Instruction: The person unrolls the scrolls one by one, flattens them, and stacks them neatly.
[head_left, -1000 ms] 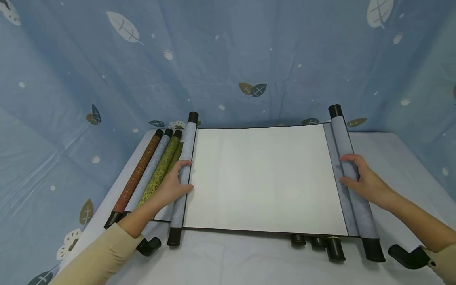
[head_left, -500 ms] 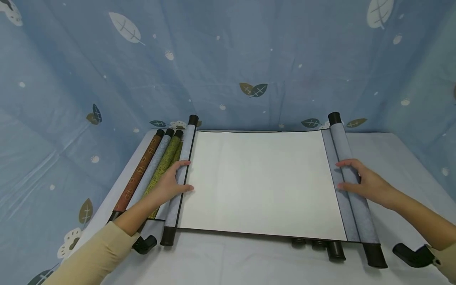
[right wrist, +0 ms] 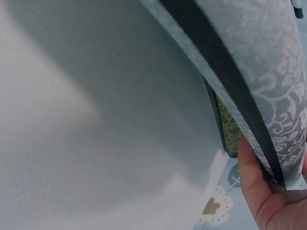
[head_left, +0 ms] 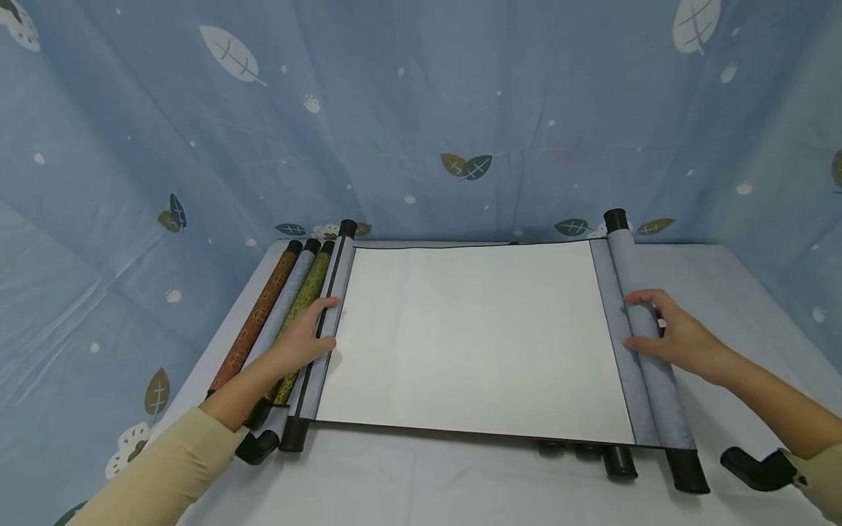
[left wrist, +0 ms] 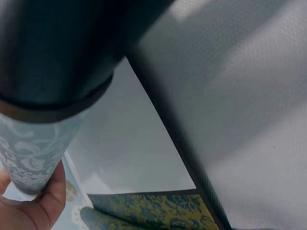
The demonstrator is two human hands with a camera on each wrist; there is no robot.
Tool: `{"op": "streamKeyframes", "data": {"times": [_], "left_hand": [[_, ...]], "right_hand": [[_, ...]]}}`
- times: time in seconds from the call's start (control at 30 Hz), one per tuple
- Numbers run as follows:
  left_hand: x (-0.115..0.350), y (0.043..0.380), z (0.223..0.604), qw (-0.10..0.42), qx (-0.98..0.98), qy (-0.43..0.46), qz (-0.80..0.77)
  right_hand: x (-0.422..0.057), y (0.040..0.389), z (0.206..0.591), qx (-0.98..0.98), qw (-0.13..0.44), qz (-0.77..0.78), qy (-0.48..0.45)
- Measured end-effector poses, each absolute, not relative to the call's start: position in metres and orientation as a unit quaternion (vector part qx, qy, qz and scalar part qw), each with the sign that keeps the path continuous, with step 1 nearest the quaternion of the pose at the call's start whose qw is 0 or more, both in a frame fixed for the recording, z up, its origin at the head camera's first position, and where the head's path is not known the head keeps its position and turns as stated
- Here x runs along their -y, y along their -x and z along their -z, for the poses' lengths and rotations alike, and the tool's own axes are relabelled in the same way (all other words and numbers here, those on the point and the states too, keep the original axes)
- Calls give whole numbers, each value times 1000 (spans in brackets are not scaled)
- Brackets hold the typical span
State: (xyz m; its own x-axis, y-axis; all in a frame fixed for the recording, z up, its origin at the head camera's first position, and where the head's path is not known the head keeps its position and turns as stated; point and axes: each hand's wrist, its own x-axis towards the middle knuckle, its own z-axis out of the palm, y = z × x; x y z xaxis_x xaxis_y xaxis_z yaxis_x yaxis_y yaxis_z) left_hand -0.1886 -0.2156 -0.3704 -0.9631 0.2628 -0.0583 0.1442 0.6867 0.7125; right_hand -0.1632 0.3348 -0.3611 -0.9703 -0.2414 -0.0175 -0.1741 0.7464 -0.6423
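Note:
A hanging scroll, its blank white paper (head_left: 473,336) spread wide, stretches between both hands. The left hand (head_left: 297,347) holds the scroll's left grey-blue roll (head_left: 316,387), thumb and fingers around its sides. The right hand (head_left: 687,340) grips the right roll (head_left: 661,402) in the same way near its middle. Both rolls end in black knobs, such as the near left knob (head_left: 294,435). In the left wrist view, fingers (left wrist: 55,194) curl round the floral-patterned roll (left wrist: 33,148). The right wrist view shows fingers (right wrist: 252,177) against the other roll (right wrist: 288,81), which carries a black stripe.
Rolled scrolls lie side by side at the left: a brown one (head_left: 256,314), a grey-blue one (head_left: 283,299) and a green one (head_left: 312,281). Several black knobs (head_left: 620,464) poke out under the paper's near right edge. Blue leaf-print cloth (head_left: 421,109) rises behind the white-covered table (head_left: 447,489).
The left roll has shifted left, over part of the green scrolls, and turned so its dark stripe shows on top. The scroll's far edge appears lower. Both hands keep their hold.

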Motion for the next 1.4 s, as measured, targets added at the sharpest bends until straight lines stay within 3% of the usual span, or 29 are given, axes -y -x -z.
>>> {"op": "streamKeyframes", "data": {"times": [0.43,0.97,1.4], "left_hand": [[221,187,374,98,-925,-101,-351],[242,214,356,178,-921,-89,-335],[242,227,371,178,-935,-97,-290]], "right_hand": [[-340,163,358,-935,42,334,113],[-335,168,360,-926,89,361,69],[-328,184,366,-919,135,366,52]]}}
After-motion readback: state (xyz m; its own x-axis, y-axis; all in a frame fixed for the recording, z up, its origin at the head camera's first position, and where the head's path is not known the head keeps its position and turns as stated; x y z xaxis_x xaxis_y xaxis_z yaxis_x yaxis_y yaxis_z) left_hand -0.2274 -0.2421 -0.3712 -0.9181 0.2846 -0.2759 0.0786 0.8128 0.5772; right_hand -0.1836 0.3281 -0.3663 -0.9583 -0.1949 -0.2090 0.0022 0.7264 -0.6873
